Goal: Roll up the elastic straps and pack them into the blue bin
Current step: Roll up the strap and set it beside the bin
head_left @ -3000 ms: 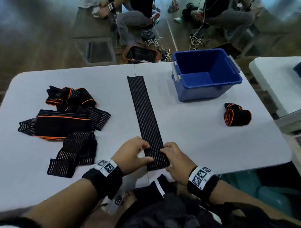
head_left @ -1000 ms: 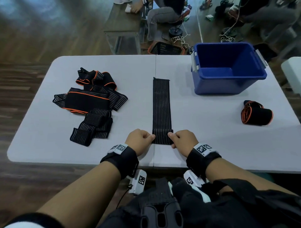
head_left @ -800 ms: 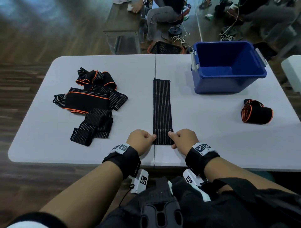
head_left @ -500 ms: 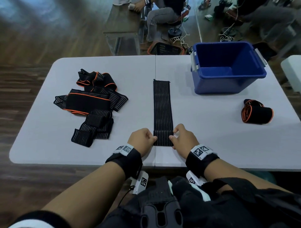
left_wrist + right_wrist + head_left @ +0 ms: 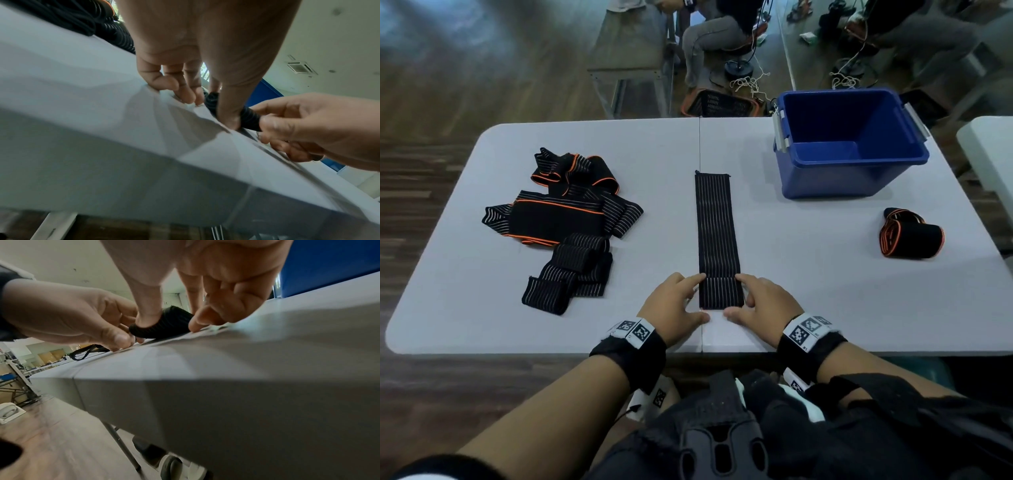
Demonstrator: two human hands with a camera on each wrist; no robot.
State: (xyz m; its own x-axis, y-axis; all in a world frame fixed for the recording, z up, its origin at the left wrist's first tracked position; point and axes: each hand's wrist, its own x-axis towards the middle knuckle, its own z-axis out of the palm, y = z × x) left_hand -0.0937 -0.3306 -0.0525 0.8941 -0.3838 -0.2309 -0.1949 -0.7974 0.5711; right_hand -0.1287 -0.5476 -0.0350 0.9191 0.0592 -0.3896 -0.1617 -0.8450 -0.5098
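Note:
A long black striped elastic strap point(image 5: 717, 226) lies flat down the middle of the white table point(image 5: 808, 291). Its near end is wound into a small roll point(image 5: 720, 291) point(image 5: 164, 327) point(image 5: 249, 118). My left hand point(image 5: 693, 298) holds the roll's left end, thumb on the near side and index finger along the far side. My right hand point(image 5: 743, 296) holds the right end the same way. The blue bin point(image 5: 849, 144) stands at the far right with nothing visible inside. A rolled orange-edged strap point(image 5: 911, 236) lies in front of the bin, to the right.
A loose pile of black and orange-edged straps point(image 5: 565, 219) lies on the table's left half. The table's near edge point(image 5: 702, 353) is just behind my wrists. People sit on the floor beyond the far edge, and another white table point(image 5: 989, 150) stands at the right.
The roll has grown and moved away from the near edge, so the flat part is shorter. My fingers went from tight fists to index fingers stretched along the roll.

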